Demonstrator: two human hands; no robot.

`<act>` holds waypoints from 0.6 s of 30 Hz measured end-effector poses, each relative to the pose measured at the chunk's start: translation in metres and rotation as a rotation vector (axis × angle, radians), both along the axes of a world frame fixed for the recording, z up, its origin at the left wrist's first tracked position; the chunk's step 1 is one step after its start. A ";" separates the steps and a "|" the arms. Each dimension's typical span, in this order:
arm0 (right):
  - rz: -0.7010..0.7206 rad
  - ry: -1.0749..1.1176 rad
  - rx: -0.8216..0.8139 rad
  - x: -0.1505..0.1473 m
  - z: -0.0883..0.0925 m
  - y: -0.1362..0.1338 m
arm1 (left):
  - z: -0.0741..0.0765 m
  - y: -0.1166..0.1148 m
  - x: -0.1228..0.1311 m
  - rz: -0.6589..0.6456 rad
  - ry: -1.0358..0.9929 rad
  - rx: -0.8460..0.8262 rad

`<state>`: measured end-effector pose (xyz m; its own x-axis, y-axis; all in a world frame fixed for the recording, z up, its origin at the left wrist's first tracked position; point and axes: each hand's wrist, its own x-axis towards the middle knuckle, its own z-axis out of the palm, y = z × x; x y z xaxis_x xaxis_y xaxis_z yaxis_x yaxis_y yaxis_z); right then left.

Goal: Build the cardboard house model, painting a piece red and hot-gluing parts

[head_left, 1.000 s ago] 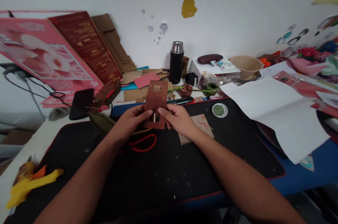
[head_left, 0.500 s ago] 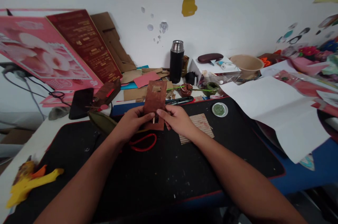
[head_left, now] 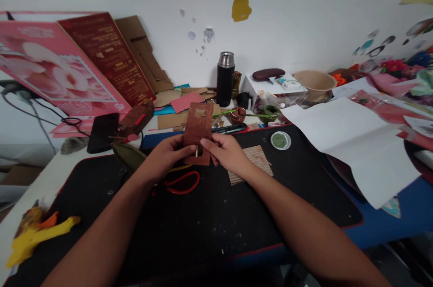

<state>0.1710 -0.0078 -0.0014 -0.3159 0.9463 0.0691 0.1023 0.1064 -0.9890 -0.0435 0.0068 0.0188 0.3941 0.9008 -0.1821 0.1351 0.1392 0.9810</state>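
Between my two hands a brown-painted cardboard piece (head_left: pixel 197 120) is held upright above the black mat (head_left: pixel 203 224). It has cut-out openings, and a small pale stick shows in the lower one. My left hand (head_left: pixel 171 150) pinches its left edge, thumb on the near face. At the right edge my right hand (head_left: pixel 227 154) grips it the same way; the fingers behind are partly hidden. Red-handled scissors (head_left: pixel 182 183) lie just below my left hand, their blades out of sight. Under my right wrist is a square of corrugated cardboard (head_left: pixel 259 163) with reddish smears.
A yellow glue gun (head_left: pixel 42 237) lies at the left edge. Behind the mat stand a black thermos (head_left: pixel 225 79), a pot of brown paint (head_left: pixel 237 115) and a box cutter (head_left: pixel 230 128). A lid with green paint (head_left: pixel 280 141) and white paper (head_left: pixel 352 142) are to the right.
Both hands keep the same grip on the cardboard piece. The whole view has shifted very slightly; nothing else has visibly moved.
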 end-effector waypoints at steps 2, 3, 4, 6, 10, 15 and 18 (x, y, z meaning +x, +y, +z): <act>-0.005 0.016 -0.003 0.000 0.000 0.000 | 0.001 0.000 0.000 -0.015 0.007 0.010; -0.005 0.020 -0.006 0.000 0.001 0.000 | 0.001 0.000 0.000 -0.016 0.014 0.010; -0.005 0.020 -0.009 0.000 0.001 0.000 | 0.002 0.000 0.000 -0.017 0.023 0.007; -0.006 0.013 -0.010 0.000 0.002 0.000 | 0.002 0.000 0.000 -0.013 0.035 -0.003; -0.005 0.003 -0.008 0.000 0.002 -0.001 | 0.001 -0.001 -0.001 0.002 0.049 -0.014; 0.003 -0.014 -0.007 -0.001 0.000 0.000 | 0.001 -0.001 0.000 0.000 0.061 -0.031; 0.004 -0.025 -0.006 -0.001 0.000 0.000 | 0.001 -0.001 0.001 0.003 0.075 -0.037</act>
<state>0.1699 -0.0079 -0.0019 -0.3212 0.9454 0.0558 0.1268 0.1013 -0.9867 -0.0428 0.0058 0.0197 0.3753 0.8943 -0.2436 0.2071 0.1753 0.9625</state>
